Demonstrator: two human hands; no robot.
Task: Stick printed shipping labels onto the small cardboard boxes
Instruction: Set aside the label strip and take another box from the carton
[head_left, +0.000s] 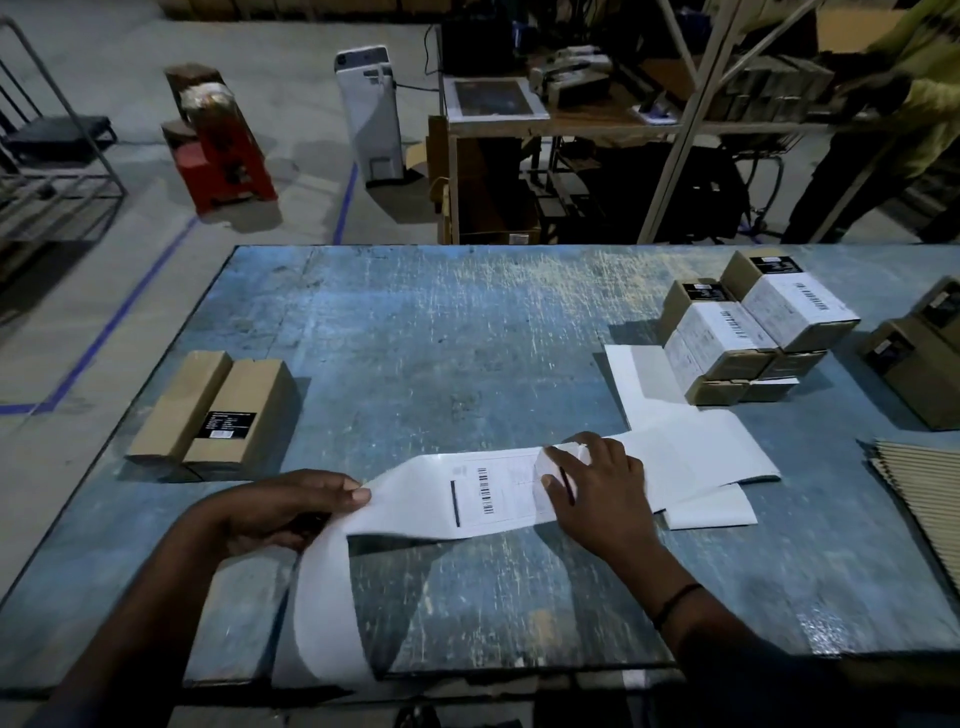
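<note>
Two hands working on the scuffed blue table (467, 338). White label strip (332, 597) runs from the frame's lower centre, draped over the near edge, up to mid-right. Stack of labelled cardboard boxes (743, 338) sits upper right; pair of unlabelled boxes (218, 410) lies side by side, mid-left. Left hand (291, 506) pinches the strip edge, thumb on top. Right hand (597, 483), palm down, pinches the lifted edge of the printed label (493, 491) at centre.

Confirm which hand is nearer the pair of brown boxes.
Left. The left hand pinches the label strip just right of the brown boxes; the right hand pinches the printed label, farther right.
</note>
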